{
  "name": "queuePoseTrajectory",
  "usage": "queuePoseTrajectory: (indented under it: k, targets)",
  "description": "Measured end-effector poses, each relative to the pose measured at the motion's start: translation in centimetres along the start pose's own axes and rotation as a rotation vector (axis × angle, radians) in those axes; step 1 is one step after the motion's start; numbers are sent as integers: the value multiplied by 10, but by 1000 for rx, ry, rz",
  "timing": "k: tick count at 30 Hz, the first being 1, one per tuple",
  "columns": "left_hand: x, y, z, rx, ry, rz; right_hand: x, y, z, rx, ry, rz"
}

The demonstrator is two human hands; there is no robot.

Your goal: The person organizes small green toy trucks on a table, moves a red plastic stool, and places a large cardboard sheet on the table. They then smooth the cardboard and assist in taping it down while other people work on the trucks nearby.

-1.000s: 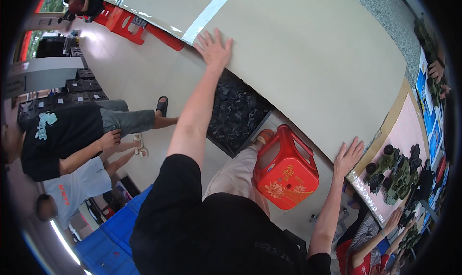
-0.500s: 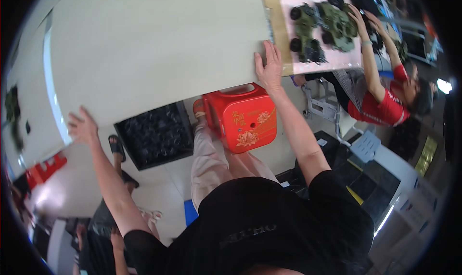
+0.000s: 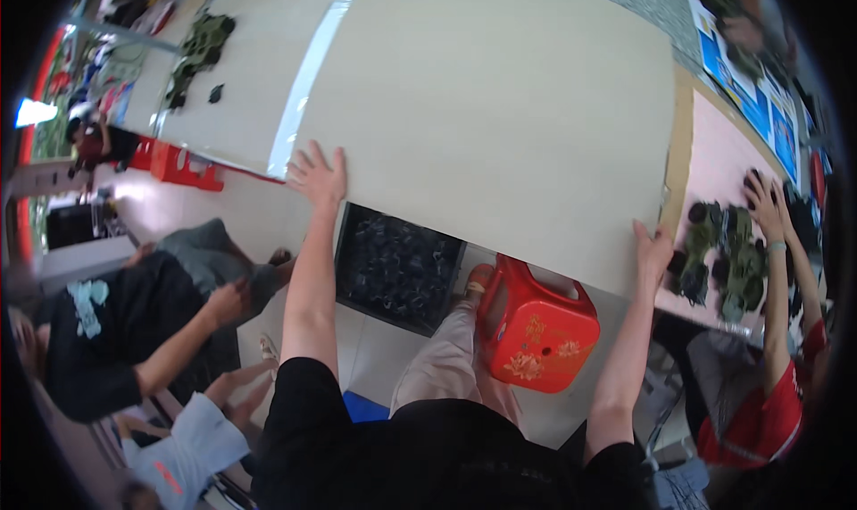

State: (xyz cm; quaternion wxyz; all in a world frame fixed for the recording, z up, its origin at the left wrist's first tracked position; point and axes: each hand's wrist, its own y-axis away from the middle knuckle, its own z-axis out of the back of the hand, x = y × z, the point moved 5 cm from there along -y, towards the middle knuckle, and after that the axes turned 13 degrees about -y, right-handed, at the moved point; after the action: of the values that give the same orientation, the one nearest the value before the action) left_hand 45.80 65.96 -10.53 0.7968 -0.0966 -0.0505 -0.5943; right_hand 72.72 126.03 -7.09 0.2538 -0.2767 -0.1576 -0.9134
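Observation:
A large pale beige tabletop board (image 3: pixel 500 108) stretches out in front of me. My left hand (image 3: pixel 319 178) lies open on its near edge at the left, fingers spread, close to a strip of clear shiny tape (image 3: pixel 308 77) that runs across the surface. At the near right corner, my right hand (image 3: pixel 653 255) is closed on the board's edge, its thumb on top; the other fingers are partly hidden. Brown tape (image 3: pixel 680 144) borders the board there. Beyond that, several dark green toy vehicles (image 3: pixel 739 264) stand on a pink surface (image 3: pixel 719 153).
A black crate (image 3: pixel 397 264) of small dark parts and a red plastic stool (image 3: pixel 544 336) stand below the near edge. At right a co-worker's hands (image 3: pixel 766 206) reach over the toy vehicles. Another person (image 3: pixel 116 331) sits at left. More green pieces (image 3: pixel 201 54) lie at far left.
My view has swung to the left, bringing the left table and the people there into sight. Both hands stay at the board's near edge; the right hand's outstretched fingers have curled at the corner.

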Motion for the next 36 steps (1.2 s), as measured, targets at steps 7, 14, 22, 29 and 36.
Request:
queuePoseTrajectory:
  k: [7, 14, 22, 29, 36]
  targets:
    - [4, 12, 6, 41, 35, 20, 5, 12, 1, -181, -84, 199]
    - [-11, 10, 15, 21, -24, -9, 40, 31, -9, -271, 270, 347]
    - [-5, 16, 7, 67, 34, 44, 45, 31, -57, -110, 191, 477]
    - [-12, 1, 9, -1, 32, 4, 70, 24, -80, -37, 163, 675]
    - [-6, 14, 11, 16, 43, 30, 38, 36, -57, -8, 115, 661]
